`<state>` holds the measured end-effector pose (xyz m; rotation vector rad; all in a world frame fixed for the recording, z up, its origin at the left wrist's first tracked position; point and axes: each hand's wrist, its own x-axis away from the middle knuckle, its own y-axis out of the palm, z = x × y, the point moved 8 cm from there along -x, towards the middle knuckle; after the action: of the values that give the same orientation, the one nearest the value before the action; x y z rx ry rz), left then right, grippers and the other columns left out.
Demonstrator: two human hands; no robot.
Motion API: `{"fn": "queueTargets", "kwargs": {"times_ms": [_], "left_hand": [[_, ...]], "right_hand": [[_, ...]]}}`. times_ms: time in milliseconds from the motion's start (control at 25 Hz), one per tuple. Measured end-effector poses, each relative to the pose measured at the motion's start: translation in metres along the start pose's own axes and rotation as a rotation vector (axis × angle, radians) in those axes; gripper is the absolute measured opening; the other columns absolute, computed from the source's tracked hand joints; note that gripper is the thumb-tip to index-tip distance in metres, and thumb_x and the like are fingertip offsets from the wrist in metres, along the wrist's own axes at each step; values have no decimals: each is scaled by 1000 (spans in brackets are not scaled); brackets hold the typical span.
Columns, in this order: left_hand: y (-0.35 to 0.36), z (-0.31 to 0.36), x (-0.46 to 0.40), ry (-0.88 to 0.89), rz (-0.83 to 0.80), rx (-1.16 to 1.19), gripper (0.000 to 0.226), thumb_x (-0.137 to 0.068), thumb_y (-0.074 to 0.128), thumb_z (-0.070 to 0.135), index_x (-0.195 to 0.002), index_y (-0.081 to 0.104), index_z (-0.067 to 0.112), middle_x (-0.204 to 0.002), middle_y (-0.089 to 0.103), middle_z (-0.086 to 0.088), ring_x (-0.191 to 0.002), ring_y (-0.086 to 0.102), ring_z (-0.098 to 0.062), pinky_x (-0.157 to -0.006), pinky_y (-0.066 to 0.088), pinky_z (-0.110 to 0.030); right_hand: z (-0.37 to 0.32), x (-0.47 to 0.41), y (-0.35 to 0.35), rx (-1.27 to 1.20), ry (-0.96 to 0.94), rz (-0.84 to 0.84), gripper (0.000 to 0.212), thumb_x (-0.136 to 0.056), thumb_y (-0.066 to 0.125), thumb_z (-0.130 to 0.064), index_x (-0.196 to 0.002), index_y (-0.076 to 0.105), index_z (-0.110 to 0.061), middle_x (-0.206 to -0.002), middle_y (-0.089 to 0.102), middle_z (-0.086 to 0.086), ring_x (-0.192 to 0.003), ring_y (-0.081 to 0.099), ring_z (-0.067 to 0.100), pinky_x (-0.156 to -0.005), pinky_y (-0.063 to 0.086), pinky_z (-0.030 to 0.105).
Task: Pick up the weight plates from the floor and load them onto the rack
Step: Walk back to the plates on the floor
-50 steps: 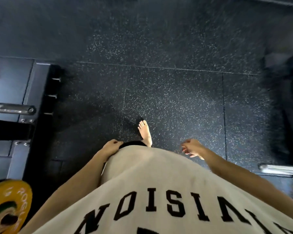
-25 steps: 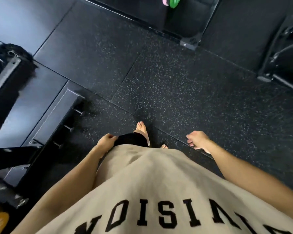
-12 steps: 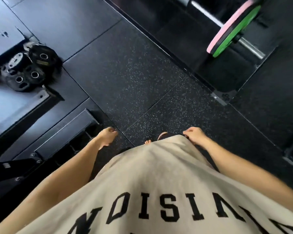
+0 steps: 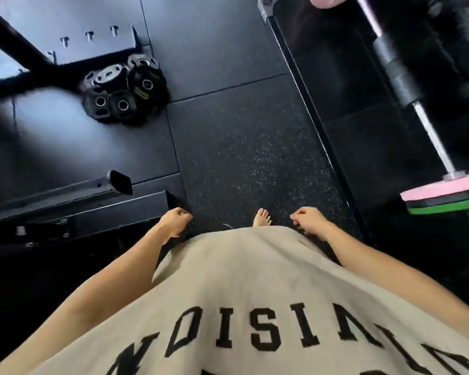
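Black rubber floor (image 4: 244,147), flecked with pale specks, fills a view that looks straight down a standing person's body. A beige shirt (image 4: 244,293) with dark block letters takes up the near half. One bare foot (image 4: 262,217) peeks out past its hem.

Both arms hang at the person's sides. The left hand (image 4: 175,221) is loosely curled and holds nothing. The right hand (image 4: 307,221) is the same, relaxed and empty. They hang idle probably because nothing has been picked up yet.

The weight plates (image 4: 125,93), small black discs with metal-ringed centre holes, lie in an overlapping heap on the floor at the far left, well apart from both hands. They sit just beside the foot of a black steel frame (image 4: 14,46). A row of short pegs (image 4: 88,35) shows beyond them, likely the storage rack meant to receive them, though that is a guess.

Nearer on the left, a black square tube (image 4: 92,188) ends open above a low steel beam (image 4: 114,209).

At right, a barbell (image 4: 431,136) runs from far to near, carrying a pink plate (image 4: 444,192) stacked against a green plate (image 4: 450,209).

The person must likely step towards the heap and bend down.
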<state>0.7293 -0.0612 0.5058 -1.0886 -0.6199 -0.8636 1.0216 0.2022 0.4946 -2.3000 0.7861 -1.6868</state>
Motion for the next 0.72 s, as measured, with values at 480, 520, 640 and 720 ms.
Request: {"fn": "queueTargets", "kwargs": {"times_ms": [480,520,640,720], "left_hand": [[-128,72,-156,-220,91,306,25,-98,51,24,-116,63,11,-117,64,-15,-101,60,-29,-84,53,-39],[-150,81,-172,-222,97,324,25,-98,51,23,-115,64,11,-116,64,-15,-98,59,-28,-81,53,-38],[-214,111,-214,-185,93,319,27,-99,50,24,-118,62,10,-114,63,-13,-104,60,-31,-82,54,-39],[-261,127,-240,-177,95,328,26,-99,50,25,-118,60,11,-113,63,-11,-106,60,-30,-81,52,-39]], "right_hand": [[-343,-161,-48,382,-215,-161,15,-99,53,-25,-105,63,-15,-101,66,6,-90,59,19,-65,46,27],[-376,-170,-48,394,-228,-154,15,-99,53,-24,-105,63,-15,-100,66,5,-89,58,19,-65,46,27],[-463,-187,-46,406,-271,-143,15,-98,53,-24,-103,64,-15,-96,66,4,-88,59,18,-71,48,30],[-520,-200,-44,400,-295,-129,16,-97,55,-23,-103,65,-14,-95,67,4,-91,60,20,-76,49,33]]}}
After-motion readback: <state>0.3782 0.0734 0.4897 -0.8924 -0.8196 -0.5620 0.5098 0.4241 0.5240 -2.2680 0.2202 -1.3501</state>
